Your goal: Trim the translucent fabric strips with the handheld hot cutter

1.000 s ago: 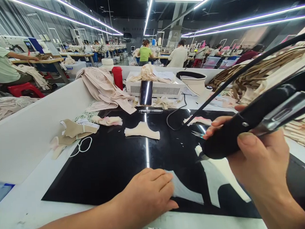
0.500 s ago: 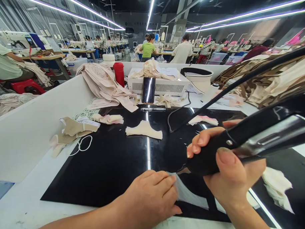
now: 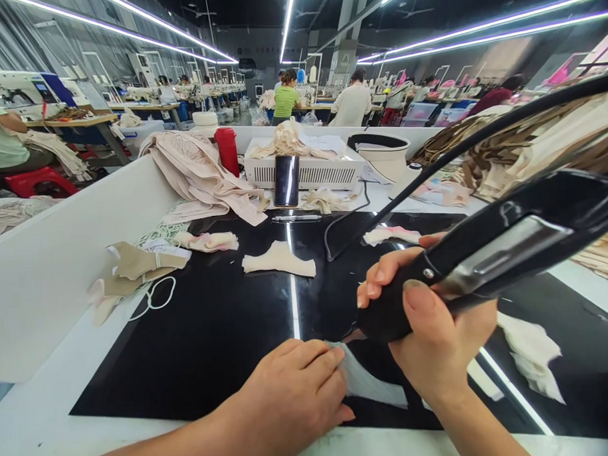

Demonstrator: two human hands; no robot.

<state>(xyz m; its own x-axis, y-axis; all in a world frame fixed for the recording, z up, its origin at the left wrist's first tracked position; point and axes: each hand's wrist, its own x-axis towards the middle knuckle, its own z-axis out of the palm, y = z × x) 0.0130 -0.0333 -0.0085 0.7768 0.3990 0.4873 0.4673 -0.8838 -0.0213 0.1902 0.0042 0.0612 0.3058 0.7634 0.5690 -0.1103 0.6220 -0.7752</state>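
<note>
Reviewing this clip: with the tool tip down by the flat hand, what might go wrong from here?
1. The black tool in the right hand has its tip close to the left hand pinning the white fabric piece; a slip may catch the fingertips.
2. Its black cord trails across the black mat near a cream fabric piece; it may snag or drag it.

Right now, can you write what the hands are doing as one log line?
left hand | flat on pale translucent fabric piece || right hand | grips black corded hand tool || surface | glossy black mat
</note>
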